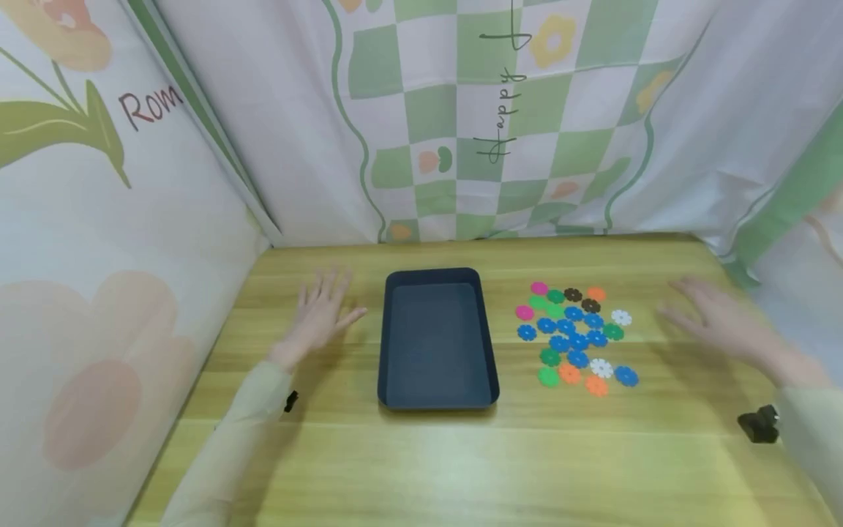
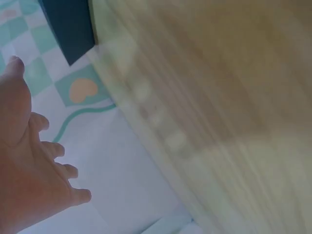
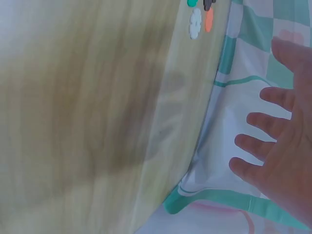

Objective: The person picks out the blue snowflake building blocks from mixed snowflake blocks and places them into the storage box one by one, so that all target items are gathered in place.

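Nearest, two pale sleeves come in over the desk [image 1: 421, 468]: the left sleeve [image 1: 230, 432] along the desk's left edge, the right sleeve [image 1: 810, 432] at its right edge. A small black piece [image 1: 291, 401] shows beside the left cuff, and a larger black device [image 1: 760, 424] beside the right one.

Farther in, a dark rectangular tray [image 1: 435, 344] lies on the desk a little left of its middle, its short sides facing the near and far edges; its floor is bare. To its right, well in from the desk's right edge, flat notched discs [image 1: 578, 342] lie in a loose cluster. Its near fringe has orange, light green, white and blue ones; blue fills the middle, a white and a dark green one sit on the right; toward the far edge come pink, greens, brown and orange.

Both hands are spread wide and hold nothing. The left hand [image 1: 318, 318] is between the left edge and the tray, apart from it, thumb toward it, fingers toward the far edge. The right hand [image 1: 724, 318], blurred in the head view, is between the discs and the right edge, apart from both tray and discs.

Beyond the far edge hangs a green-and-white checked curtain [image 1: 477, 110].
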`<state>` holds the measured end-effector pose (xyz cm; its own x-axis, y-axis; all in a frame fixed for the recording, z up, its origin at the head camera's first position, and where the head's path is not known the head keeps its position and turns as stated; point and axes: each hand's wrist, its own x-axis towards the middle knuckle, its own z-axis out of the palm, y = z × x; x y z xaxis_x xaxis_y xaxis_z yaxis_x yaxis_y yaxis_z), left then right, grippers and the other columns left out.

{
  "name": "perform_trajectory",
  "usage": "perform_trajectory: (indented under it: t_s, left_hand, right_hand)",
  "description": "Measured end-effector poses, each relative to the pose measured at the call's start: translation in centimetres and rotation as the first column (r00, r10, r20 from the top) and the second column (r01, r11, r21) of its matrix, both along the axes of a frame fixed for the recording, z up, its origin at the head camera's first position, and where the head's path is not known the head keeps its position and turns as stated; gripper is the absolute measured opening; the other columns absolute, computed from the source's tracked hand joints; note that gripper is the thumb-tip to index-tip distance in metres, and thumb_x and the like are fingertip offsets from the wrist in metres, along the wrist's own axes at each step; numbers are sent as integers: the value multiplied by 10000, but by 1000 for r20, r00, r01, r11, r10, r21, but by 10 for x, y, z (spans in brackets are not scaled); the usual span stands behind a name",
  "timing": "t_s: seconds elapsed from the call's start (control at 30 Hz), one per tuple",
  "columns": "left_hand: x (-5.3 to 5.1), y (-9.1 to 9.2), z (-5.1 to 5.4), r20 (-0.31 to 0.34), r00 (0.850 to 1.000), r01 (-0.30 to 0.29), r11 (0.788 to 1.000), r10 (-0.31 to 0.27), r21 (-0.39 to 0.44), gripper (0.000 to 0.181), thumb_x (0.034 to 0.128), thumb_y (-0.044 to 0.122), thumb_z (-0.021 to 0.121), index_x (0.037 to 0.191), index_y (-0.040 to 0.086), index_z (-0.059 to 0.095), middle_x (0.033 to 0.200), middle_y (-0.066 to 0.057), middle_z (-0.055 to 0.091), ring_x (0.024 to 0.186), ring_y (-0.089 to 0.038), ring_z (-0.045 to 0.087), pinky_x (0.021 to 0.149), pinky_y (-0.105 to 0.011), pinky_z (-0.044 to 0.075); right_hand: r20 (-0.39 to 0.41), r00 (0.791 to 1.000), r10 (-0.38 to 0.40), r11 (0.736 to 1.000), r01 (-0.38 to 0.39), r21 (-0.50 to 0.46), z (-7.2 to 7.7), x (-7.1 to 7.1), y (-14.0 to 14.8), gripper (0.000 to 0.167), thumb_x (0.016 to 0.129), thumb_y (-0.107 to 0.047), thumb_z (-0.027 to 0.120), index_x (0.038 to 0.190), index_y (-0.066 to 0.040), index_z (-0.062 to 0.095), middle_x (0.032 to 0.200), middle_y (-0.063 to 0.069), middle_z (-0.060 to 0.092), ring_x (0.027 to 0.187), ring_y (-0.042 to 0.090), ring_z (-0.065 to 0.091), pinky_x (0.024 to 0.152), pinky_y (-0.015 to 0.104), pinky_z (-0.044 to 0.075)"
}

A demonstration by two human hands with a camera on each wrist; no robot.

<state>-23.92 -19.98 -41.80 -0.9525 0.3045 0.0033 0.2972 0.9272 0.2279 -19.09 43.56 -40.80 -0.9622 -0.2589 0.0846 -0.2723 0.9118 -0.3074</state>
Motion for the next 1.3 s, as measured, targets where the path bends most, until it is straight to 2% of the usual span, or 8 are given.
perform_trajectory:
  t_s: [0.2, 0.27, 0.33, 0.47, 0.6, 0.73, 0.97, 1.3]
  left_hand:
    - [9, 9, -5, -2, 997, 76, 997, -76, -31, 838, 1004, 526, 480, 1604, 90, 90, 1675, -148, -39, 1550, -408, -1, 1236, -618, 5]
    - [12, 12, -6, -20, 994, 105, 994, -106, -34, 827, 1009, 523, 469, 1601, 76, 103, 1675, -163, -1, 1552, -395, 48, 1241, -611, 59]
    - [13, 15, -8, -25, 991, 129, 991, -129, -33, 817, 1016, 521, 454, 1602, 81, 92, 1676, -155, 1, 1558, -365, 59, 1248, -589, 84]
    - [15, 21, -12, -41, 982, 185, 982, -186, -23, 813, 1016, 513, 461, 1600, 76, 103, 1677, -146, 35, 1560, -340, 78, 1254, -566, 117]
    - [15, 26, -15, -70, 966, 247, 968, -250, -38, 825, 1008, 518, 477, 1592, 42, 139, 1671, -156, 75, 1554, -338, 126, 1248, -563, 178]
    - [15, 29, -18, -65, 957, 281, 959, -283, -40, 835, 1003, 516, 490, 1589, 34, 142, 1669, -167, 89, 1557, -325, 124, 1242, -571, 197]
    - [16, 30, -22, -38, 949, 312, 950, -312, -12, 817, 1010, 495, 491, 1583, 19, 153, 1659, -201, 143, 1540, -369, 176, 1240, -564, 212]
    - [17, 31, -30, -24, 949, 315, 949, -315, 14, 743, 1042, 453, 443, 1579, 18, 171, 1652, -202, 179, 1534, -369, 200, 1239, -566, 217]
  right_hand:
    - [-3, 999, 52, 994, -52, -94, -7, 15, -7, 623, 988, -245, 597, 1409, 157, 376, 1378, 431, 409, 1216, 607, 400, 991, 767, 291]
    - [-13, 997, 71, 989, -72, -128, -11, 19, -8, 597, 981, -212, 607, 1402, 151, 391, 1370, 423, 426, 1210, 597, 413, 1054, 745, 256]
    - [-35, 995, 89, 986, -93, -140, -16, 22, -9, 569, 972, -187, 619, 1391, 139, 416, 1364, 407, 448, 1200, 574, 433, 1229, 546, 208]
    - [-54, 993, 105, 988, -110, -106, -22, 28, -12, 513, 949, -171, 653, 1346, 111, 491, 1306, 355, 538, 1126, 491, 531, 1103, 455, 442]
    - [-55, 989, 136, 984, -141, -111, -26, 31, -18, 460, 881, -118, 730, 1270, 74, 578, 1202, 291, 634, 1002, 101, 650, 744, 332, 601]
    - [-45, 980, 193, 966, -197, -164, -28, 36, -24, 447, 808, -60, 780, 1207, 63, 619, 1116, 248, 678, 950, -139, 556, 701, 206, 585]
    - [54, 978, 200, 968, -188, -167, -32, 43, -34, 464, 778, -129, 817, 1168, 48, 640, 1058, 153, 706, 898, -129, 557, 695, 195, 572]
    - [-4, 954, 299, 939, -294, -179, -46, 44, -41, 406, 713, -84, 843, 1069, 14, 674, 941, 97, 696, 851, -125, 565, 656, 177, 569]
